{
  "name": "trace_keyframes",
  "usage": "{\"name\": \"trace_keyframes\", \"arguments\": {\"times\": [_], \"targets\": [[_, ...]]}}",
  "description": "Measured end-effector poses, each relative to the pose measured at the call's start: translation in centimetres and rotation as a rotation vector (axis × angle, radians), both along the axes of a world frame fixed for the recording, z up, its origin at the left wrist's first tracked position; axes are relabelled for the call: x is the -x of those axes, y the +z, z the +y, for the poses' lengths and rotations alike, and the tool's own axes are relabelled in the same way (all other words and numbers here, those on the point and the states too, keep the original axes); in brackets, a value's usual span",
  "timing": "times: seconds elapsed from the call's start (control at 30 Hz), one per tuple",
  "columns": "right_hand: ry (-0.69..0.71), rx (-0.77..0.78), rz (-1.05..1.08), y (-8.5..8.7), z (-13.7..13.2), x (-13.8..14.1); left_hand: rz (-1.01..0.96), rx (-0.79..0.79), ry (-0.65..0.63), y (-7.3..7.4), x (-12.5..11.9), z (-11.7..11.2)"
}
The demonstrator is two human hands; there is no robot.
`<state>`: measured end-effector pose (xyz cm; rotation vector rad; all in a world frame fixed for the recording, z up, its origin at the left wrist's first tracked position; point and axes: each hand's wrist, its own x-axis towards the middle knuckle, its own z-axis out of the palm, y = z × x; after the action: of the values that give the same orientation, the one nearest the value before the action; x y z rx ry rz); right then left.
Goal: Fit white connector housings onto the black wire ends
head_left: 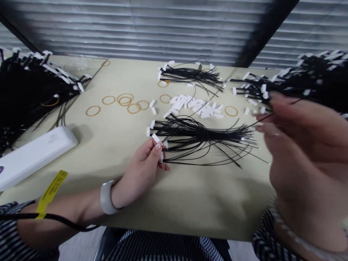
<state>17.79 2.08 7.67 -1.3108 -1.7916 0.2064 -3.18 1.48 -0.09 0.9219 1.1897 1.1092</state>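
My left hand [143,165] rests on the pale table [114,145], its fingers pinched on the white-tipped ends of a loose bundle of thin black wires [201,139] that fans out to the right. My right hand [304,145] is raised close to the camera at the right, blurred, with its fingers pinching one thin black wire [261,121] that runs down toward the bundle. A heap of small white connectors [197,106] lies just behind the bundle.
Several tan rubber bands [126,101] lie scattered mid-table. Another wire bundle [191,75] sits at the back, a big pile of wires [24,90] at the left, another pile [307,79] at the right. A white flat device [35,152] lies at the left edge.
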Motion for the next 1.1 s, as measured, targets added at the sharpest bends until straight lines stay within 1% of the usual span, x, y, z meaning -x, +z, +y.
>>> {"name": "trace_keyframes", "arguments": {"times": [0.03, 0.07, 0.1, 0.13, 0.17, 0.2, 0.23, 0.3, 0.37, 0.43, 0.53, 0.67, 0.83, 0.93, 1.03, 1.1], "targets": [[-0.007, 0.037, 0.196, 0.2, 0.0, 0.2, 0.022, -0.007, -0.021, 0.0, 0.0, 0.0], [-0.042, 0.057, 0.373, 0.2, 0.1, 0.4, 0.048, -0.013, -0.048, 0.0, 0.0, -0.1], [-0.08, 0.058, 0.513, 0.1, 0.2, 0.5, 0.075, -0.02, -0.08, 0.1, 0.0, -0.2], [-0.072, 0.076, 0.588, -0.1, 0.2, 0.6, 0.102, -0.031, -0.116, 0.1, 0.0, -0.3], [-0.056, 0.093, 0.612, -0.4, 0.3, 0.7, 0.125, -0.045, -0.152, 0.2, 0.0, -0.4], [-0.028, 0.119, 0.572, -0.7, 0.3, 0.9, 0.144, -0.061, -0.182, 0.3, 0.0, -0.5], [0.013, 0.152, 0.479, -1.0, 0.2, 1.0, 0.158, -0.077, -0.205, 0.4, 0.0, -0.6], [0.137, 0.218, 0.196, -1.6, 0.1, 1.5, 0.176, -0.105, -0.232, 0.6, 0.0, -0.8], [0.265, 0.242, -0.058, -2.1, -0.1, 2.1, 0.196, -0.138, -0.247, 0.8, 0.0, -0.8], [0.343, 0.254, -0.171, -2.4, -0.3, 2.5, 0.224, -0.172, -0.268, 0.9, 0.0, -0.8], [0.354, 0.266, -0.209, -2.6, -0.4, 2.5, 0.251, -0.186, -0.292, 0.9, 0.2, -0.8], [0.329, 0.211, -0.216, -2.7, -0.2, 2.1, 0.242, -0.185, -0.305, 0.7, 0.5, -1.0], [0.392, 0.273, -0.167, -2.6, -0.1, 2.4, 0.251, -0.207, -0.342, 0.8, 0.6, -1.1], [0.35, 0.314, -0.18, -2.7, -0.1, 2.6, 0.253, -0.226, -0.353, 0.8, 0.6, -1.0], [0.304, 0.297, -0.225, -2.8, -0.1, 2.6, 0.257, -0.248, -0.372, 0.8, 0.6, -1.0], [0.305, 0.284, -0.248, -2.9, -0.1, 2.6, 0.265, -0.26, -0.378, 0.8, 0.6, -1.0]]}}
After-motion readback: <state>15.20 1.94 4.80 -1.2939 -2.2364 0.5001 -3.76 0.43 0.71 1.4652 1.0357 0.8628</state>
